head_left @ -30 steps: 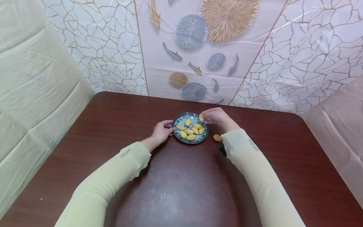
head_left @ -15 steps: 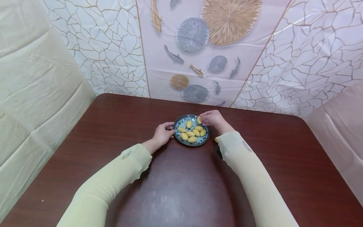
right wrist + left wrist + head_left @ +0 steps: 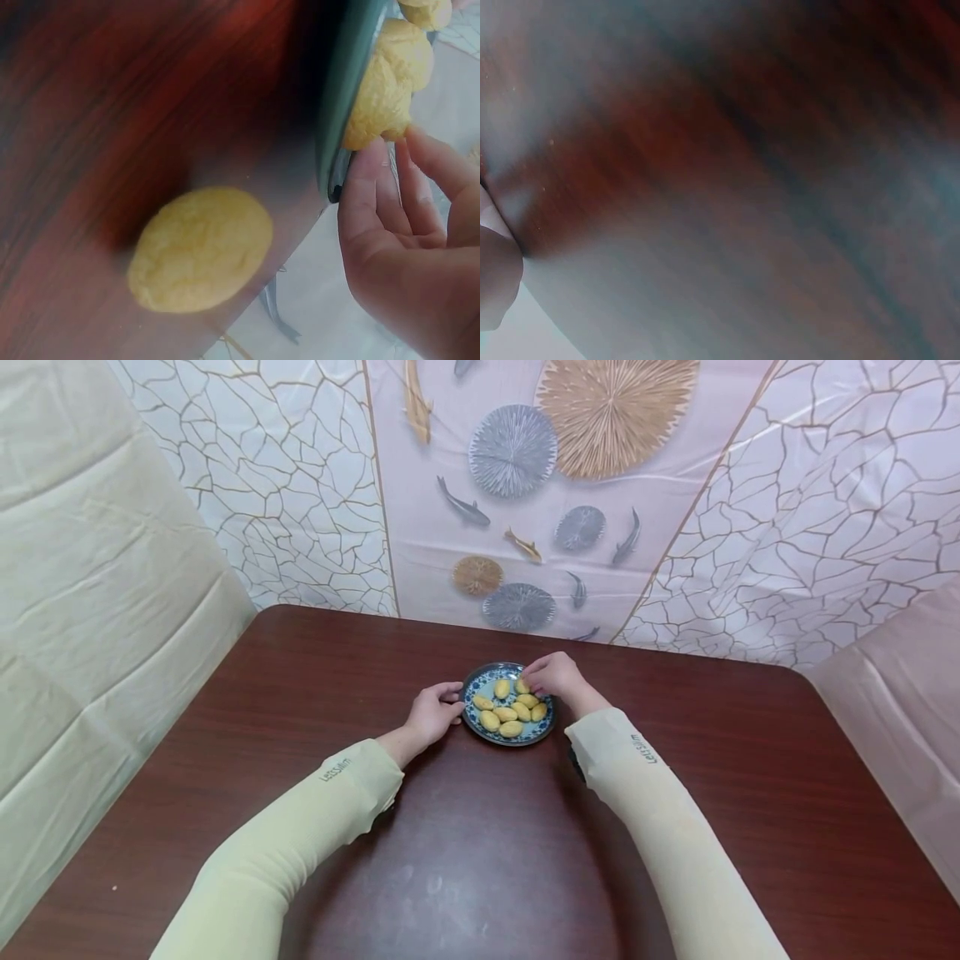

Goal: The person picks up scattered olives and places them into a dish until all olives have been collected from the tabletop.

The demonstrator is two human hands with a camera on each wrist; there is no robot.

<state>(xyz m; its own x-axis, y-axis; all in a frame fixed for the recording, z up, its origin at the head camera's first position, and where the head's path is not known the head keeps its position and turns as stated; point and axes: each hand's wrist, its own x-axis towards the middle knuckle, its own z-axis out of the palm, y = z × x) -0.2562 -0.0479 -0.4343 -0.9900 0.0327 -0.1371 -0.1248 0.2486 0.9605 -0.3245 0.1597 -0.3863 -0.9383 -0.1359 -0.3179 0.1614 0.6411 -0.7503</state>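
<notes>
A blue-and-white patterned plate [image 3: 491,677] bears several small, bumpy yellow oval pieces [image 3: 510,728], potato-like. My right hand [image 3: 557,677] pinches one yellow oval piece [image 3: 522,686] with thumb and fingertips, over the plate's far right part. In the right wrist view, the fingertips of the right hand [image 3: 409,240] meet yellow lumps beside the plate's green side [image 3: 341,112]. At the plate's left rim my left hand [image 3: 432,714] rests its fingertips, thumb and fingers apart. Only a bit of that left hand [image 3: 496,274] shows in the left wrist view.
Another yellow oval piece [image 3: 201,250] lies on the table just right of the plate, hidden by the right sleeve in the head view. The dark wooden table [image 3: 360,660] ends at a patterned backdrop [image 3: 315,527] behind the plate.
The right hand has moved left and slightly inward over the plate, bringing its yellow oval piece down among the others. The left hand stays at the left rim.
</notes>
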